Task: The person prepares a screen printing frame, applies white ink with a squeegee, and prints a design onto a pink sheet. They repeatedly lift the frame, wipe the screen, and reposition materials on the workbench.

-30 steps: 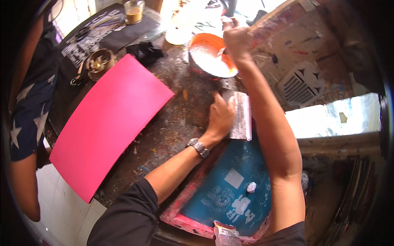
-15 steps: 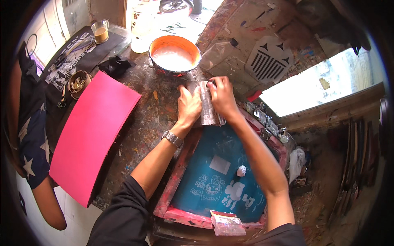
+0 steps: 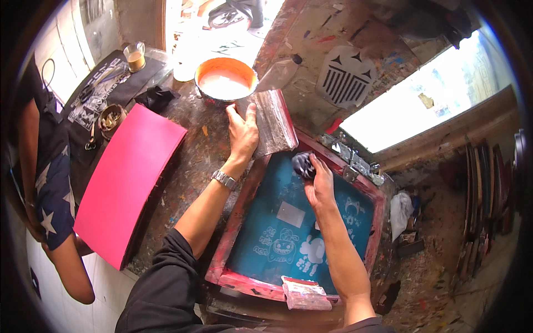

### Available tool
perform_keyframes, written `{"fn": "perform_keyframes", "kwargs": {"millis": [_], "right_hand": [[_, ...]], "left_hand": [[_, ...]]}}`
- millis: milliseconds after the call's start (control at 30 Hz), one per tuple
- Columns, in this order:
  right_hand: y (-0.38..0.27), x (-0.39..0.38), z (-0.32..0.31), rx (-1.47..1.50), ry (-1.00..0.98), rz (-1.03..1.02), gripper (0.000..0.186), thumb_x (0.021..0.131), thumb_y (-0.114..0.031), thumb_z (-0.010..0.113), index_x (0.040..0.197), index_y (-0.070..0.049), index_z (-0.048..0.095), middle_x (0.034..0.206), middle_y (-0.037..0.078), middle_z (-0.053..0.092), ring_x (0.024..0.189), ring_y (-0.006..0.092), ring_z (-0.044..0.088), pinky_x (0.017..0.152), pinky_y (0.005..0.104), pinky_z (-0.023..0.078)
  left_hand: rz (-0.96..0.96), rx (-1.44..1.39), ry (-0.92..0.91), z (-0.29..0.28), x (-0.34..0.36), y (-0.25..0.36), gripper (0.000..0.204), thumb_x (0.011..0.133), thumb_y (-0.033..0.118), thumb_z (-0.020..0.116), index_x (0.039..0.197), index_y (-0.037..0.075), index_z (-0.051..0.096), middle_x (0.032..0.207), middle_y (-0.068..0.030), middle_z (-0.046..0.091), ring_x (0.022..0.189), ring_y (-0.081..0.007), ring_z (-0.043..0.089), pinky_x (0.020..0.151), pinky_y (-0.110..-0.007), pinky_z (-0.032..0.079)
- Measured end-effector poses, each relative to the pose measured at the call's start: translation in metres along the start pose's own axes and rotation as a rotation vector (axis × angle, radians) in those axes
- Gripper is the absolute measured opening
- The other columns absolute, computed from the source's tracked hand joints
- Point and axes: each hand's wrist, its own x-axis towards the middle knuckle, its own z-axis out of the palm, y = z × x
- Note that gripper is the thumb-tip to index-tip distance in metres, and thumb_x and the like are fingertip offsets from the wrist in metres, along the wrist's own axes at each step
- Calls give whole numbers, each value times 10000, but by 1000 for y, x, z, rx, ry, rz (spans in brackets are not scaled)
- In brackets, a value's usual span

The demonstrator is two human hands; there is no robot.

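My left hand (image 3: 242,136) grips a wide, worn squeegee (image 3: 273,125) by its left side; a reddish edge runs along its right side. In my right hand (image 3: 322,186) is a dark crumpled rag (image 3: 303,165), held over the upper part of a screen-printing frame. The frame's blue mesh (image 3: 261,216) carries pale cartoon designs and a light rectangle, inside a red-stained rim (image 3: 250,284). A smaller pink-stained squeegee (image 3: 306,294) rests across the near rim. Beyond my left hand stands an orange-lined bowl (image 3: 226,77) with whitish contents. My right forearm hides part of the mesh.
A bright pink sheet (image 3: 130,186) lies left on the paint-stained table (image 3: 191,133). Behind it are a glass cup (image 3: 135,57) and a small bowl (image 3: 112,119). Metal clamps (image 3: 355,161) line the frame's far right. Another person (image 3: 55,205) is at the left edge.
My right hand has come off the squeegee and moved down over the screen, where the dark rag now shows in it. The squeegee has tilted in my left hand, its broad face turned up.
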Motion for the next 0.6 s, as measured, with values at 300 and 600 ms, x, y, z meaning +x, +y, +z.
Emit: {"fn": "perform_keyframes", "kwargs": {"millis": [300, 600], "right_hand": [[-45, 32, 25, 257, -93, 0, 266, 1005, -146, 654, 1206, 19, 602, 1094, 120, 676, 956, 251, 692, 795, 367, 597], [-83, 40, 14, -507, -112, -319, 189, 931, -150, 744, 1057, -9, 727, 965, 54, 685, 874, 132, 614, 798, 296, 507]], "left_hand": [[761, 501, -410, -29, 2, 52, 539, 982, 198, 707, 1445, 58, 471, 1271, -120, 607, 1134, -190, 603, 965, -336, 517], [-317, -454, -1071, -43, 5, 54, 574, 997, 244, 646, 1494, 97, 399, 1287, -151, 580, 1146, -250, 625, 996, -435, 549]]}}
